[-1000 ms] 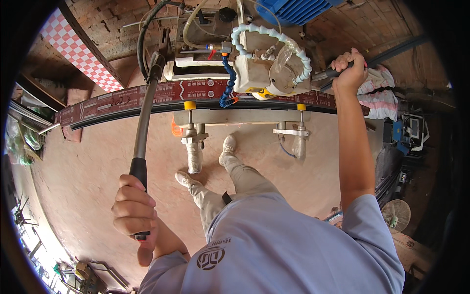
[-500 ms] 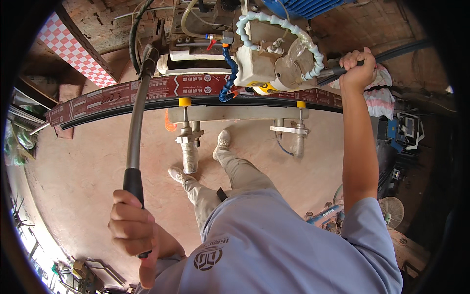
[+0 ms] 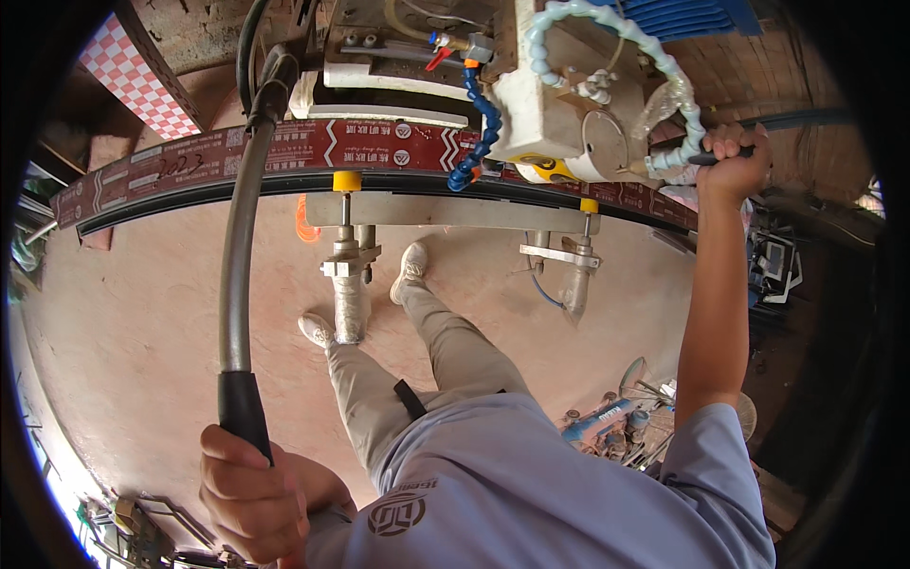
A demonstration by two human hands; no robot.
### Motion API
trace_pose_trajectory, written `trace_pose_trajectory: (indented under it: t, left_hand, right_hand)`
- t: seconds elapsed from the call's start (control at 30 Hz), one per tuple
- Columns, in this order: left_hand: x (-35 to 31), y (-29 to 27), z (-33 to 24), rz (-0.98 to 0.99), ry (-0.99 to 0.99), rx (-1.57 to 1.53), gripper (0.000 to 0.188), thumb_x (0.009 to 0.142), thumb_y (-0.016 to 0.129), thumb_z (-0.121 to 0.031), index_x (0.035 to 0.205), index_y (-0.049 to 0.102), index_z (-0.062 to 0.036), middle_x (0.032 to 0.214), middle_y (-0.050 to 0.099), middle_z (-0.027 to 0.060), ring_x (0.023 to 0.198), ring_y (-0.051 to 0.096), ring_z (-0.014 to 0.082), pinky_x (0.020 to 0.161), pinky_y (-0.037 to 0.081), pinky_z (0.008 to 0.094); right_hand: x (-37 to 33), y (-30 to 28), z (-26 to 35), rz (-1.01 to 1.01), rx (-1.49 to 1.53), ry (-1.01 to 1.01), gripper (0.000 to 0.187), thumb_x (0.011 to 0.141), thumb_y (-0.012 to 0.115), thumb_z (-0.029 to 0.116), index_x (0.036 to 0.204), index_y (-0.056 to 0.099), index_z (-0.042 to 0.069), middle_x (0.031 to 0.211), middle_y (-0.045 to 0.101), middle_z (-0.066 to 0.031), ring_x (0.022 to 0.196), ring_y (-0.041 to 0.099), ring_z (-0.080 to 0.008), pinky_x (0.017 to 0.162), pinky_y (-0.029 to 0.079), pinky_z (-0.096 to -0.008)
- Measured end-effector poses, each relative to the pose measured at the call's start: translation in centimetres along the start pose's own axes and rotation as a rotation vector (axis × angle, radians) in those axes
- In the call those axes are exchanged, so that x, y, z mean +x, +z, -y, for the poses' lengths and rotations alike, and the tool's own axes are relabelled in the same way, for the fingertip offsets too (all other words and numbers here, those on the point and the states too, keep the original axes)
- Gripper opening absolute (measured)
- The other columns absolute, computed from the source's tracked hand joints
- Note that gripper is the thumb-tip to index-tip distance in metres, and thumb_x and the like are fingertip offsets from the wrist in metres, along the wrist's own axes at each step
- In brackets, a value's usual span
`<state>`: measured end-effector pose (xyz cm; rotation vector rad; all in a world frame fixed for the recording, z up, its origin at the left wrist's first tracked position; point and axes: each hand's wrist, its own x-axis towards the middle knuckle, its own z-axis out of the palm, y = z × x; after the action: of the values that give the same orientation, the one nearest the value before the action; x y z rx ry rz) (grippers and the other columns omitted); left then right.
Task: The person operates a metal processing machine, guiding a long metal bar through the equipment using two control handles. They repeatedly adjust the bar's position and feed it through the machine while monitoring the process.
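My left hand [image 3: 254, 498] is closed round the black grip of a long metal lever [image 3: 237, 275], which rises to a joint at the machine's left side. My right hand [image 3: 735, 175] is wrapped round a black-gripped handle [image 3: 706, 158] at the right of the white machine head [image 3: 521, 104]. Beneath the head, a long bar with dark red printed film [image 3: 284, 156] lies crosswise, with a black edge strip [image 3: 275, 190] along its near side. Two upright clamps with yellow caps [image 3: 347, 180] stand in front of the strip.
A blue segmented hose [image 3: 485, 123] and a pale segmented hose [image 3: 678, 85] hang about the machine head. A red-and-white checked panel [image 3: 142, 81] leans at far left. A fan and blue equipment [image 3: 607, 417] stand at right. Metal frames [image 3: 777, 261] lie farther right.
My left hand and the lever's grip sit slightly lower and farther left in view. My right hand appears lower and farther right. The whole view has shifted closer; both hands keep their grip.
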<state>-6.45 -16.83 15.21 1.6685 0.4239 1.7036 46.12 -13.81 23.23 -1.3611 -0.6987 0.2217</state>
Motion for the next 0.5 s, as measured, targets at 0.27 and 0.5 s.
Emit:
trace_pose_trajectory:
  t: [0.27, 0.5]
  left_hand:
    - [-0.7, 0.6, 0.6, -0.07, 0.049, -0.031, 0.05, 0.079, 0.055, -0.07, 0.059, 0.043, -0.0266, 0.056, 0.041, -0.0132, 0.056, 0.042, 0.0058, 0.07, 0.03, 0.0335]
    - [-1.0, 0.2, 1.2, -0.041, 0.154, -0.12, 0.034, 0.083, 0.067, -0.033, 0.06, 0.047, -0.0182, 0.056, 0.052, -0.0058, 0.057, 0.052, 0.0115, 0.062, 0.035, 0.0361]
  right_hand:
    - [-0.7, 1.1, 0.3, -0.026, -0.093, -0.027, 0.029, 0.09, 0.05, 0.025, 0.066, 0.037, 0.015, 0.056, 0.033, -0.0003, 0.053, 0.032, -0.014, 0.056, 0.03, -0.029]
    - [-0.8, 1.5, 0.1, -0.082, -0.065, -0.039, 0.027, 0.09, 0.05, 0.021, 0.067, 0.037, 0.015, 0.057, 0.033, -0.001, 0.054, 0.031, -0.0133, 0.054, 0.028, -0.0266]
